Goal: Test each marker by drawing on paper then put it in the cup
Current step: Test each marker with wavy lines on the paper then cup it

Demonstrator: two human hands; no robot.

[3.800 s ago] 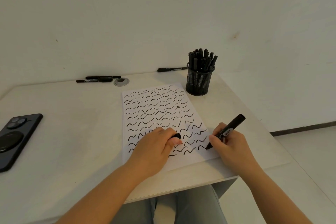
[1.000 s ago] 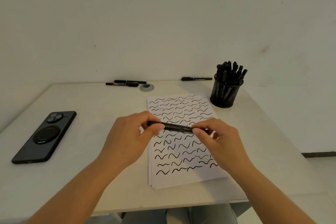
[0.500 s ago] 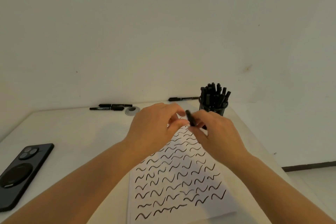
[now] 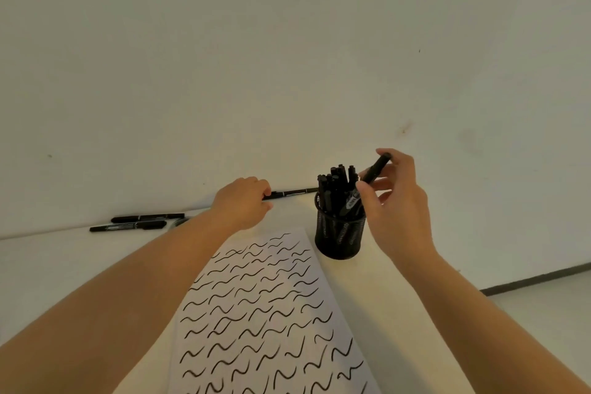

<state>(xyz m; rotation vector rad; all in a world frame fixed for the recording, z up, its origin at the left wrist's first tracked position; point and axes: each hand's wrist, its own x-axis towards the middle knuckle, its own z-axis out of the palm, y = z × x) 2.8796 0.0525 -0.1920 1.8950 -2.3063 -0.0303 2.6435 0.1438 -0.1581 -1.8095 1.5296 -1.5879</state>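
The marker [image 4: 376,168], pinched in the right hand [image 4: 392,198] just above the crowded cup [image 4: 339,233], needed steering into a gap, while the left hand [image 4: 244,201] curled at another marker [image 4: 292,193] on the desk [image 4: 64,265].

1. The paper [image 4: 271,313] lies on the desk [image 4: 64,265], near and central.
2. The cup [image 4: 339,238] stands just beyond the paper's far right corner, holding many markers [image 4: 332,185].
3. The right hand [image 4: 395,201] holds a marker [image 4: 374,171] above the cup.
4. The left hand [image 4: 243,205] reaches a far marker [image 4: 294,192] left of the cup.
5. Two markers [image 4: 137,222] lie far left.
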